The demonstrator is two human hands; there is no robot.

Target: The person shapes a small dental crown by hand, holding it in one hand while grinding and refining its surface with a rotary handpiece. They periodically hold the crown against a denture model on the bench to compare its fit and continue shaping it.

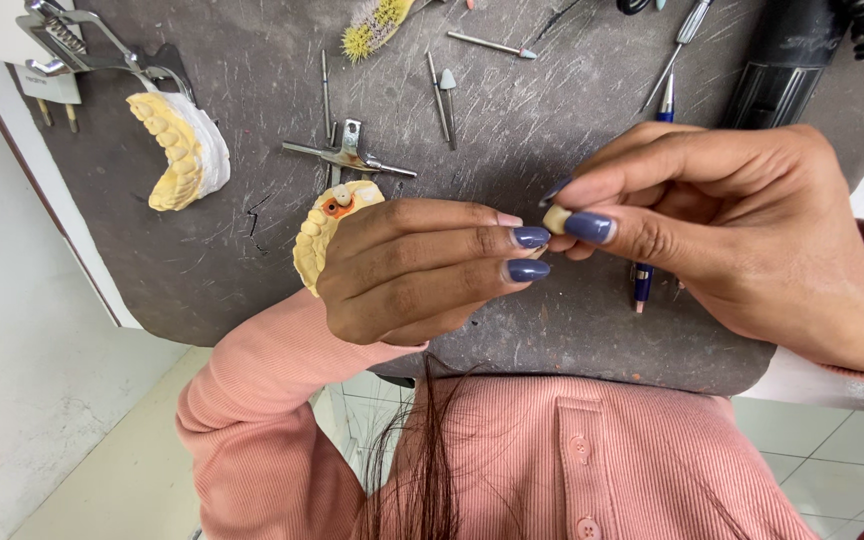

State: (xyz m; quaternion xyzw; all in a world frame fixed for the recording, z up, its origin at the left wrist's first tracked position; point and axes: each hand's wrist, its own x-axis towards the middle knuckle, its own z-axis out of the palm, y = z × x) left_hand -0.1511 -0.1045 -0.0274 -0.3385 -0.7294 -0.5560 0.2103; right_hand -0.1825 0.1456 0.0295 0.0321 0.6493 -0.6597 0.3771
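My left hand (pixel 422 265) grips a yellow plaster dental model (pixel 317 240), a curved row of teeth with an orange spot (pixel 336 207) near its top. Its fingertips reach toward my right hand (pixel 742 230), which pinches a small cream tooth crown (pixel 555 218) between thumb and forefinger. The crown sits right at the fingertips of both hands, above a dark, scratched work mat (pixel 552 330). A blue-handled slim tool (pixel 641 285) passes behind my right hand; whether the hand holds it I cannot tell.
A second yellow dental cast on a white base (pixel 184 150) lies at the left, joined to a metal articulator (pixel 82 45). A metal hinge piece (pixel 349 155), several thin burs (pixel 442 95), a bristly brush (pixel 377 25) and a black handpiece (pixel 787 70) lie on the mat.
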